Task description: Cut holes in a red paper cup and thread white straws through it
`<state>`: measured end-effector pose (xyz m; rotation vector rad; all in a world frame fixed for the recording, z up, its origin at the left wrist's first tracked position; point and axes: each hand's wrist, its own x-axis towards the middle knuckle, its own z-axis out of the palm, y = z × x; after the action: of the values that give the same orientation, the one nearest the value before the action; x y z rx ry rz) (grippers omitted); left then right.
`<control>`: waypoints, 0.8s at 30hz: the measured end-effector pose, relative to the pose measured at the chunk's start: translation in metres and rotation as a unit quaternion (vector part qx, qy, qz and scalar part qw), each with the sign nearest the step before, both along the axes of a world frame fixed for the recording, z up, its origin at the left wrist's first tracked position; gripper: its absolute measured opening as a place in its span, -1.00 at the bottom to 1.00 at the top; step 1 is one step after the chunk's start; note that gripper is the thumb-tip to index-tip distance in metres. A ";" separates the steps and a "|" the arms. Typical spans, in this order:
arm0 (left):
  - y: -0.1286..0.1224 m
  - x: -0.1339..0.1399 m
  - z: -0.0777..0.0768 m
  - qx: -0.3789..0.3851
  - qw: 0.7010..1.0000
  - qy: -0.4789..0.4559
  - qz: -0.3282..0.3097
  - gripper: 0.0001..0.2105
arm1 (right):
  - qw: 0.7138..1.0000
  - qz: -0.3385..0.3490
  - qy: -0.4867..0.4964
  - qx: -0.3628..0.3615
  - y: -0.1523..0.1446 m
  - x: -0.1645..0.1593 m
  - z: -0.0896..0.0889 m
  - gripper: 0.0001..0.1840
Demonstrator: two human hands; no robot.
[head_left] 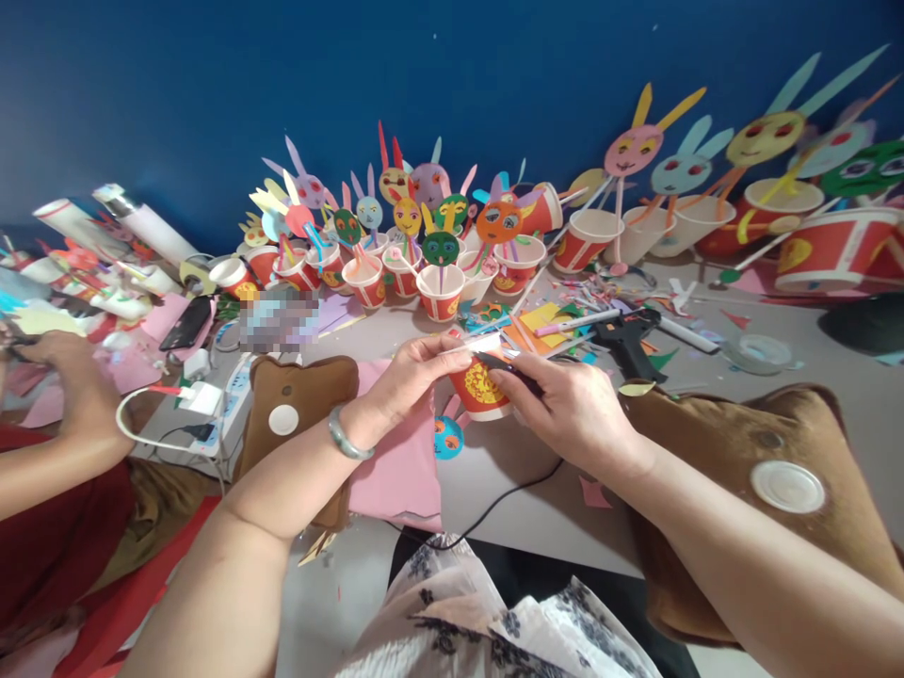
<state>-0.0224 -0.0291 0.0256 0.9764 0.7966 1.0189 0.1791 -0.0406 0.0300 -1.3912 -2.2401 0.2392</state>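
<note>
A red paper cup with a gold print is between my two hands, tilted. My left hand pinches it at the white rim, thumb and fingers closed. Wrapped round a slim black tool, my right hand presses close against the cup's side; the tool's kind is partly hidden by the fingers. Just below the cup, a blue paper face with orange eyes lies on the table, pink paper strips beside it.
Paper cups with rabbit faces line the back by the blue wall. A black glue gun lies among paper scraps. Brown cushions flank pink paper. A power strip and another person's arm are at left. A black cable crosses the front.
</note>
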 end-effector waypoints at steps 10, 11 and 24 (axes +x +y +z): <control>-0.004 0.004 0.004 -0.028 0.999 -0.018 0.008 -0.77 | 1.000 0.007 0.029 0.011 -0.002 -0.002 -0.001 -0.51; -0.004 0.005 0.004 -0.028 0.999 -0.019 0.011 -0.78 | 0.999 0.009 0.035 0.010 -0.002 -0.002 -0.002 -0.52; -0.003 0.003 0.002 0.000 1.000 0.008 0.028 -0.78 | 0.997 0.019 0.074 -0.017 0.000 -0.002 -0.005 -0.56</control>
<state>-0.0198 -0.0323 0.0271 0.9687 0.8406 1.0608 0.1770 -0.0405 0.0253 -1.3038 -2.1512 0.3831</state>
